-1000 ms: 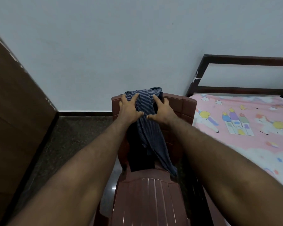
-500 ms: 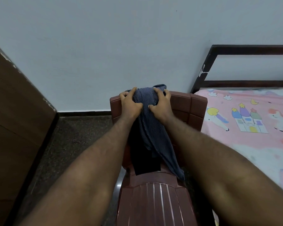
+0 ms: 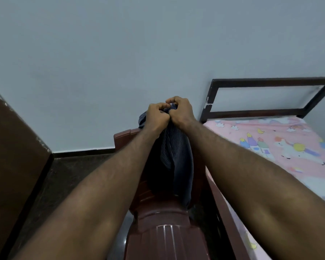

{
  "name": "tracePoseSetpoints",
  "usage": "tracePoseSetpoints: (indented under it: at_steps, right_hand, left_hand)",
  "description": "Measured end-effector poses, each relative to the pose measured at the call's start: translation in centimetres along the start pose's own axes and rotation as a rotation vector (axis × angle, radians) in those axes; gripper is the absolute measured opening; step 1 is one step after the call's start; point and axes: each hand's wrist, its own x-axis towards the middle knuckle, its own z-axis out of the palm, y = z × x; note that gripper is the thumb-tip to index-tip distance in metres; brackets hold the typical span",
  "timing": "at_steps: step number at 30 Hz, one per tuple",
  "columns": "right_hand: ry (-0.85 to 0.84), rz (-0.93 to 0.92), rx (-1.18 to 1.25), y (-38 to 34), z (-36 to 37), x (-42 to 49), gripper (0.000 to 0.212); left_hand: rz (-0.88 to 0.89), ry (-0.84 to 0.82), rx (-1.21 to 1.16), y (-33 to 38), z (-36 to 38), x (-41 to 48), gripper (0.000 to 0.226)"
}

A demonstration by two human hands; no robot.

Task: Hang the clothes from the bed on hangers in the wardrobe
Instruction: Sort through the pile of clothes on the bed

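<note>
A dark blue pinstriped garment (image 3: 178, 158) hangs down in front of me over the back of a maroon plastic chair (image 3: 163, 235). My left hand (image 3: 156, 117) and my right hand (image 3: 180, 110) are side by side, both clenched on the garment's top edge, holding it above the chair back. The cloth's lower end hangs close to the seat. To the right lies the bed (image 3: 281, 147) with a pink cartoon-print sheet. No hanger is in view.
A brown wooden panel (image 3: 15, 158), perhaps the wardrobe side, stands at the left. Dark stone floor (image 3: 68, 177) lies between it and the chair. The bed's dark metal headboard frame (image 3: 270, 98) stands against the pale wall.
Both hands have closed into fists on the garment's top and lifted it off the chair back. The hands came closer together and the view tilted upward.
</note>
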Motion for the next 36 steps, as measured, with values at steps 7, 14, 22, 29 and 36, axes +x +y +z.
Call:
tracePoseSetpoints:
  at_steps: [7,14,22,29,36]
  right_hand:
    - [0.161,-0.044,-0.015,-3.8,-13.7,-3.3,0.02]
    - [0.45,-0.052,-0.183,-1.9,-31.9,-12.6,0.014]
    - [0.697,0.089,-0.298,6.5,-53.8,-29.7,0.019]
    - [0.861,0.384,-0.379,17.9,-70.0,-47.5,0.014]
    - [1.05,0.627,-0.487,26.0,-80.6,-65.4,0.018]
  left_hand:
    - [0.319,-0.2,0.025,10.7,5.9,-3.4,0.024]
    - [0.636,-0.357,-0.004,21.6,18.8,-12.7,0.024]
    - [0.652,-0.576,-0.064,30.0,39.2,-31.0,0.038]
    - [0.293,-0.927,-0.297,32.5,56.6,-52.4,0.029]
    - [0.16,-1.25,-0.38,33.8,68.7,-71.9,0.037]
